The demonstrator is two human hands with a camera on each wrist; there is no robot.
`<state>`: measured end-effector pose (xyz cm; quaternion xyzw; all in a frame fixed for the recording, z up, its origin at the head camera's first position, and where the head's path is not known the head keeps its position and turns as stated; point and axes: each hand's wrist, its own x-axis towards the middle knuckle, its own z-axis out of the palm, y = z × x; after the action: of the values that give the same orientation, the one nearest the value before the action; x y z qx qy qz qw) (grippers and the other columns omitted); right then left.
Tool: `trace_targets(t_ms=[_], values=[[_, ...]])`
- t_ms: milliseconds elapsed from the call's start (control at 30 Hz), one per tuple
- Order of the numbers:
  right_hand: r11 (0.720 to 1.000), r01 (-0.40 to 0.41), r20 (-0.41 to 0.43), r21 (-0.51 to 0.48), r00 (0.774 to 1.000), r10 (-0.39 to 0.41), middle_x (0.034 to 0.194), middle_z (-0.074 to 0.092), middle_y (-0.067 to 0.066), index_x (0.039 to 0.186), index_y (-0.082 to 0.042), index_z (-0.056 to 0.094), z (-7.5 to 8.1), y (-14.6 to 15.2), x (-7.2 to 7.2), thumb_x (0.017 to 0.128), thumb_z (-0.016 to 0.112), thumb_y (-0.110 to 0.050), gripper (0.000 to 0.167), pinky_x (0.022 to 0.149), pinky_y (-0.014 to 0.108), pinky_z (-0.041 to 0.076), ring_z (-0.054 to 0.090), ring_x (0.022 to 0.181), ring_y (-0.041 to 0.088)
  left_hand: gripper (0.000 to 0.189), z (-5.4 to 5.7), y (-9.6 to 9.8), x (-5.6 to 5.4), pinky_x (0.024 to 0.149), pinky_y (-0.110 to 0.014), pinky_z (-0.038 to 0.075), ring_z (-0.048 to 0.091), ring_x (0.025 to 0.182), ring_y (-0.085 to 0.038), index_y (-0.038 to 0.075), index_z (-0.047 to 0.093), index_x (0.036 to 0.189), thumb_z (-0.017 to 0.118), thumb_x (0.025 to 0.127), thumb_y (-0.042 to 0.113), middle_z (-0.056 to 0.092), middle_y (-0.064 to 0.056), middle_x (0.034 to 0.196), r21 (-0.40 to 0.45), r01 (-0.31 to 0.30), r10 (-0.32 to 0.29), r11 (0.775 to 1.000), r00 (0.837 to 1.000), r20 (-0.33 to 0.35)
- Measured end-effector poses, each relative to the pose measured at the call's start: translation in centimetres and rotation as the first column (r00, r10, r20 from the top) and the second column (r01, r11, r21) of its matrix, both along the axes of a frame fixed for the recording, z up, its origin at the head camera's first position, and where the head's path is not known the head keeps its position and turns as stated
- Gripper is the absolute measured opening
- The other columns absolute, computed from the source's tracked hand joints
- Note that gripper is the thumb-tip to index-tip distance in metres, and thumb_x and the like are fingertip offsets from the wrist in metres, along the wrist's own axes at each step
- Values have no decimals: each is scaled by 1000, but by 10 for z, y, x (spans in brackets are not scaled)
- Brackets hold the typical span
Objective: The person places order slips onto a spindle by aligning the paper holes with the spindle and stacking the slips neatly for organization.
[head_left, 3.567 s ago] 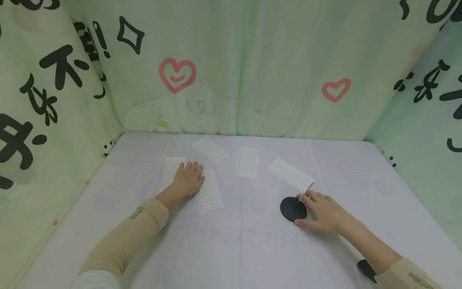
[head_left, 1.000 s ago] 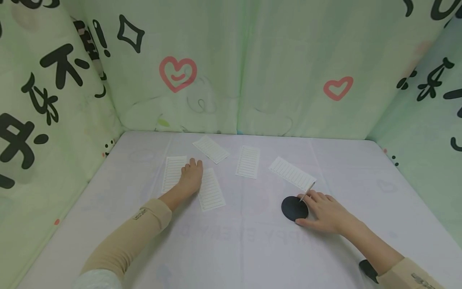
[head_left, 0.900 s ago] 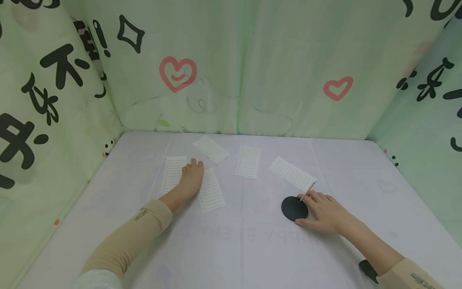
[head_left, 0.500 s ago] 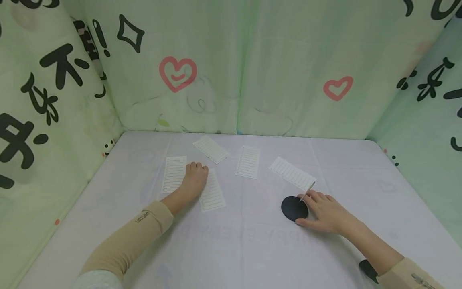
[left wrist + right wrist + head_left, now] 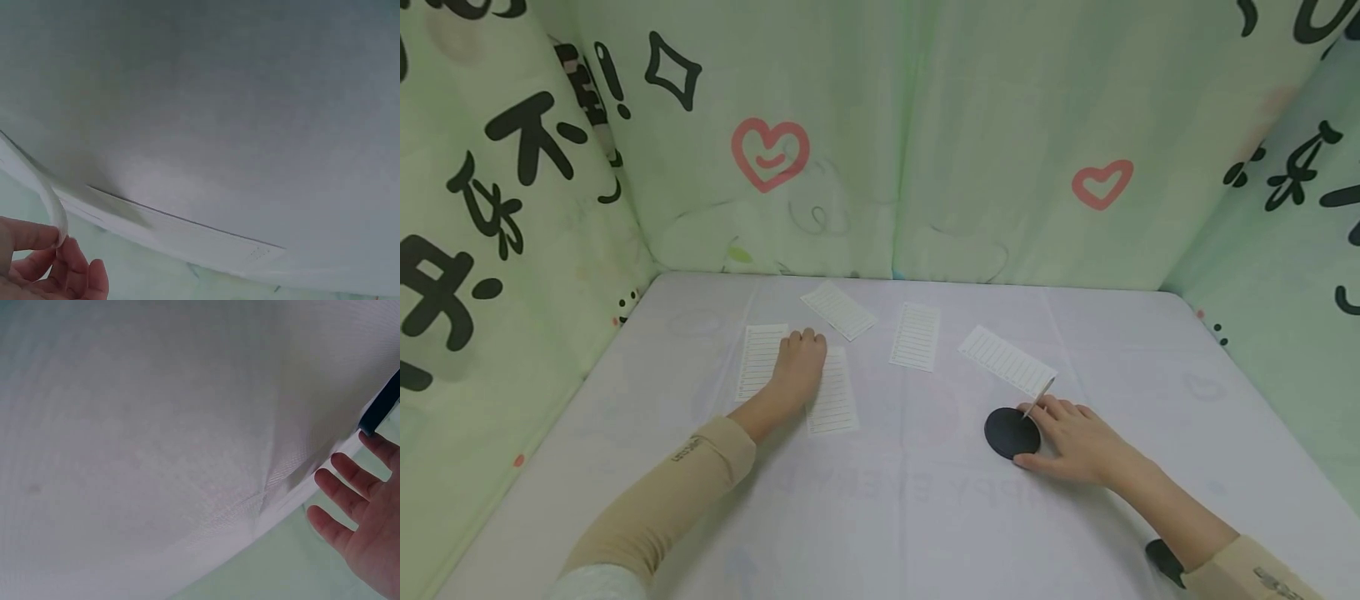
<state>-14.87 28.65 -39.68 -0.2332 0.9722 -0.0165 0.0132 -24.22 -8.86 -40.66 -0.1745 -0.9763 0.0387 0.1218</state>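
Observation:
My left hand point(image 5: 801, 367) pinches the upper end of a lined paper slip point(image 5: 832, 398) between thumb and fingertips. In the left wrist view the pinched paper point(image 5: 53, 203) bends up off the table. Another lined slip point(image 5: 758, 362) lies flat just left of that hand, partly overlapped by it in the head view. On the right, my right hand point(image 5: 1071, 437) rests with fingers extended beside a flat black disc point(image 5: 1009, 433), index finger and thumb at its edge. A thin pale stick point(image 5: 1040, 397) slants up from the disc near the index finger.
Three more lined slips lie farther back: one angled slip point(image 5: 838, 310), one upright slip point(image 5: 915, 337) and another angled slip point(image 5: 1006, 360). A dark object point(image 5: 1163, 560) shows partly beneath the right forearm. Printed green curtains point(image 5: 850, 150) enclose the white-covered table point(image 5: 917, 533).
The left hand, spread flat over the slips earlier, has curled its fingers and now pinches one slip, which has shifted slightly left. The right hand and disc stay put.

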Motion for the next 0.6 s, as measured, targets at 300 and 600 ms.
trace_targets(t_ms=[300, 600], values=[[1000, 12, 13, 4, 1000, -12, 119, 49, 16, 125, -7, 50, 3, -2, 1, 78, 56, -62, 72, 88, 55, 38, 48, 109, 38, 16, 12, -2, -4, 65, -26, 53, 59, 73, -24, -8, 55, 103, 47, 90, -5, 56, -19, 95, 351, -39, -33, 936, 979, 199], [1000, 11, 20, 7, 1000, -11, 118, 49, 15, 126, -7, 49, 3, -2, 0, 78, 55, -63, 73, 88, 55, 37, 48, 109, 38, 22, 31, -8, -16, 58, -26, 52, 54, 60, -15, -10, 52, 110, 41, 91, -3, 52, -16, 89, 770, -254, -232, 585, 858, 459]])
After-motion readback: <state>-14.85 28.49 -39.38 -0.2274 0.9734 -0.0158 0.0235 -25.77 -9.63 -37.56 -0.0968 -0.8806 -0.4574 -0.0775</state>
